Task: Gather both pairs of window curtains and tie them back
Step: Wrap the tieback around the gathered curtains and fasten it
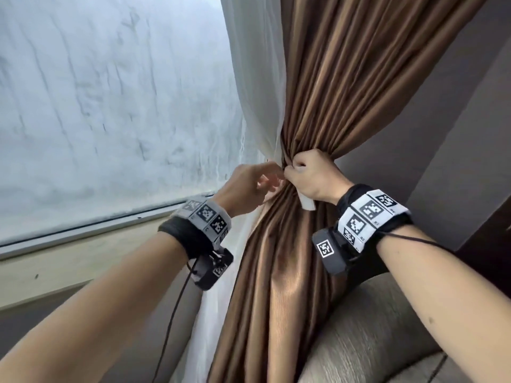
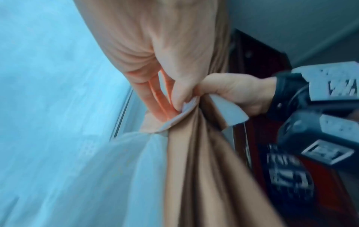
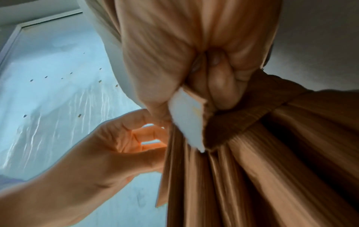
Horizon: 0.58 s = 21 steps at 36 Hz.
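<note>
A brown curtain (image 1: pixel 318 92) is bunched at its waist beside a sheer white curtain (image 1: pixel 257 78). A brown tie-back band (image 3: pixel 242 116) wraps the bunch. Its white-lined end (image 1: pixel 307 203) sticks out below my right hand (image 1: pixel 312 175), which grips the band against the bunch in a fist. Just left of it, my left hand (image 1: pixel 254 186) pinches the band's other end (image 2: pixel 167 124) between thumb and fingers (image 2: pixel 161 98). The two hands almost touch at the curtain's left edge. The knot area behind the fist is hidden.
The frosted window pane (image 1: pixel 110 106) and its sill (image 1: pixel 83 244) lie to the left. A grey cushioned seat back (image 1: pixel 373 327) stands at lower right against the curtain. Dark wooden furniture (image 1: pixel 492 230) and a grey wall (image 1: pixel 442 134) are on the right.
</note>
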### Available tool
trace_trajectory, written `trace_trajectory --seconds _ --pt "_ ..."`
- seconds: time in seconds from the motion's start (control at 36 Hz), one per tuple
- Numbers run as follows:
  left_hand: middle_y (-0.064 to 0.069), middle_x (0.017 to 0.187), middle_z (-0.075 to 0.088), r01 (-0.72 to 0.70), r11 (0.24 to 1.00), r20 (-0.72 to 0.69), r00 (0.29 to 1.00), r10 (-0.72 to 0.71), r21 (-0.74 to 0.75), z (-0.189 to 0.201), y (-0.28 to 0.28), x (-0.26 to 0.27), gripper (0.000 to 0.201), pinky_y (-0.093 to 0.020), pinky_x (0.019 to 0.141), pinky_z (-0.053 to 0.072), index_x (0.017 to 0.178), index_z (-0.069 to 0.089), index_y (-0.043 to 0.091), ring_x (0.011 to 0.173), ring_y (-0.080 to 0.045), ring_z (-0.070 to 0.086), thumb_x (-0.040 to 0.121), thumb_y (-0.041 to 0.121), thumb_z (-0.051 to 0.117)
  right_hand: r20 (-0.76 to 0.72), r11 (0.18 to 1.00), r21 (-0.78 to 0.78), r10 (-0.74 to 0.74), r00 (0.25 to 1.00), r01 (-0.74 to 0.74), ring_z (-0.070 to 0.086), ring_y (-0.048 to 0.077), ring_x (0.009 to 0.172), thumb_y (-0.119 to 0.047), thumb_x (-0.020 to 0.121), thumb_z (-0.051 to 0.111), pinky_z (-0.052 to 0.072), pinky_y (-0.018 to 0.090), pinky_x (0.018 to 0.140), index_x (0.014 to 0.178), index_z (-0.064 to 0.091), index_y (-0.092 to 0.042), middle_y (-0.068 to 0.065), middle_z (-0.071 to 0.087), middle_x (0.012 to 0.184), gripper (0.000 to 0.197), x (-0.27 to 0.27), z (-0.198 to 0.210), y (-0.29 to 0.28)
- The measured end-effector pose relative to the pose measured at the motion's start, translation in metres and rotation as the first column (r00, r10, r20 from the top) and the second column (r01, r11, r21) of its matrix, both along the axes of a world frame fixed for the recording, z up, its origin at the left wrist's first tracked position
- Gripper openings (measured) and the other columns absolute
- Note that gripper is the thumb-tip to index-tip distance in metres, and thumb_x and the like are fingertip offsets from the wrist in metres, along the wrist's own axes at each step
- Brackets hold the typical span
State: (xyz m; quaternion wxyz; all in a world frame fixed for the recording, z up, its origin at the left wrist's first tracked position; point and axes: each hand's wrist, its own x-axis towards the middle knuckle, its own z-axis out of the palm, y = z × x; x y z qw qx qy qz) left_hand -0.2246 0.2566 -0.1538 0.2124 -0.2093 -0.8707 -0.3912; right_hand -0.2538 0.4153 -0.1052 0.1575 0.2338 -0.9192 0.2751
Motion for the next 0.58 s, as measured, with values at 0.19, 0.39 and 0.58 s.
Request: trace_trajectory --seconds 0.19,0.39,0.58 --pt "-0.004 0.109 0.062 0.037 0.915 -0.247 0.958 -0.147 -0.402 0.022 0.001 -0.022 0.044 -0.034 0.080 0.052 0.112 0.065 0.010 0.097 -0.019 0.055 0.072 0.020 0.083 0.062 0.996 -0.077 0.041 0.997 -0.036 0.027 0.011 0.057 -0.016 0.085 0.061 0.026 0.030 0.053 0.052 0.028 -0.016 0.000 0.025 0.056 0.047 -0.005 -0.004 0.024" --pt "-0.005 0.117 0.060 -0.005 0.814 -0.298 0.932 -0.207 -0.581 0.025 0.028 -0.035 0.065 -0.034 0.087 0.044 0.122 0.062 0.011 0.103 -0.025 0.049 0.070 0.045 0.080 0.199 0.984 -0.170 -0.014 0.980 0.049 0.036 0.010 0.058 -0.014 0.088 0.062 0.030 0.027 0.056 0.059 0.049 -0.012 0.006 0.040 0.062 0.032 -0.010 -0.001 0.059" --pt "-0.001 0.103 0.057 -0.008 0.685 -0.130 0.983 -0.128 -0.729 0.051 0.055 -0.045 0.057 -0.036 0.071 0.049 0.103 0.059 0.011 0.084 -0.022 0.057 0.073 0.057 0.074 0.226 0.974 -0.195 -0.071 0.972 0.116 0.035 0.007 0.053 -0.015 0.089 0.062 0.030 0.020 0.051 0.054 0.042 -0.018 -0.002 0.039 0.056 0.040 -0.013 -0.002 0.072"
